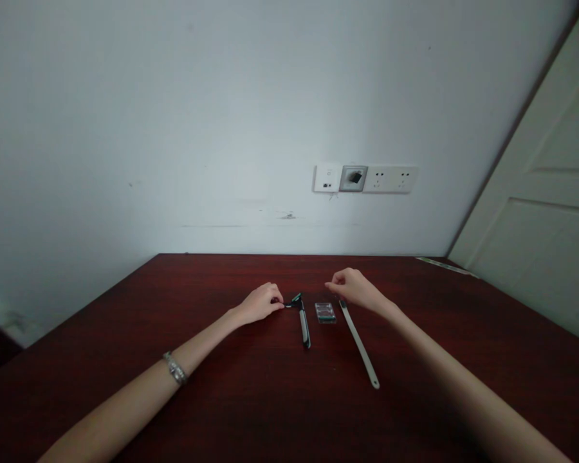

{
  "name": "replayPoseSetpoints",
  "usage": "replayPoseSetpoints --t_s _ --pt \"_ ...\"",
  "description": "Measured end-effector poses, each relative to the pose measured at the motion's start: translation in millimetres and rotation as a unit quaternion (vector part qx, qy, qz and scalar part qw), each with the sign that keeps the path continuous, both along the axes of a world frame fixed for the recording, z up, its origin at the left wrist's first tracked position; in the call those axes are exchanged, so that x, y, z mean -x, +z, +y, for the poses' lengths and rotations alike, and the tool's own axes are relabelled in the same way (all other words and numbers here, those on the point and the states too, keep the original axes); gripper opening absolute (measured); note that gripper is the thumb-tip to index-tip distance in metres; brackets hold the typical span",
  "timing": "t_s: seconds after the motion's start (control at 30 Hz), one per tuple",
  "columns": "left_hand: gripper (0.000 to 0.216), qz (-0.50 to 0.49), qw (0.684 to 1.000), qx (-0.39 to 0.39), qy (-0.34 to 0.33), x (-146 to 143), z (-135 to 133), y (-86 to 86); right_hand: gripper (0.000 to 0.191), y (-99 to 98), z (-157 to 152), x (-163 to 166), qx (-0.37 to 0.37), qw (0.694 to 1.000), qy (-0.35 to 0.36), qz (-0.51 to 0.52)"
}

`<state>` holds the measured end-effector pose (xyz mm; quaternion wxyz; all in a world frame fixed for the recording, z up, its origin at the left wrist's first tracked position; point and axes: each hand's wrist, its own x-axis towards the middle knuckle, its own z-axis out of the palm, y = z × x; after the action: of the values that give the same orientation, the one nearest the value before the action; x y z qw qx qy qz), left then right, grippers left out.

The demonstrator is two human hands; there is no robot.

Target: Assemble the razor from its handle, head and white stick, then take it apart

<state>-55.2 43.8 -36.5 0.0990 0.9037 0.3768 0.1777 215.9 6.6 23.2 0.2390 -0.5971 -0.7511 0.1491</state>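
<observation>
A razor (304,326) with a grey and black handle lies on the table, its green-edged head at the far end. Left of that head, my left hand (263,302) is closed, fingertips pinching a small dark, slender piece I cannot identify. My right hand (354,287) is curled, thumb and fingers together, just above the dark end of a long pale stick (360,347); whether anything is in the fingers is hidden. The stick lies slanted, with a hole at its near end. Between razor and stick sits a clear plastic case (325,312) with a green-edged blade cartridge inside.
The dark red table (212,411) meets a white wall behind. Wall sockets (365,179) are set above it. A pale strip (446,265) lies along the back right edge, beside a white panelled door (545,193).
</observation>
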Motion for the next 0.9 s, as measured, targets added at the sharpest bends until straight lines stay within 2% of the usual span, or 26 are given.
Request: replayPoseSetpoints --t_s 0.37,0.6,0.73,0.9 --pt "0.023 0.024 0.997 -0.045 -0.063 8 -6 8.1 0.032 -0.9 -1 5 0.001 1.0 0.013 -0.016" --pt "0.023 -0.018 0.997 -0.027 -0.067 10 -9 16.6 0.03 -5.9 -3 13 0.009 1.0 0.026 0.005" --pt "0.02 -0.067 0.996 0.027 -0.055 6 -8 31.4 0.026 -10.0 -2 17 -0.036 0.995 0.081 0.041" --pt "0.017 -0.092 0.992 0.054 -0.061 -3 -11 62.5 0.027 -6.5 -7 25 -0.109 0.975 0.187 0.049"
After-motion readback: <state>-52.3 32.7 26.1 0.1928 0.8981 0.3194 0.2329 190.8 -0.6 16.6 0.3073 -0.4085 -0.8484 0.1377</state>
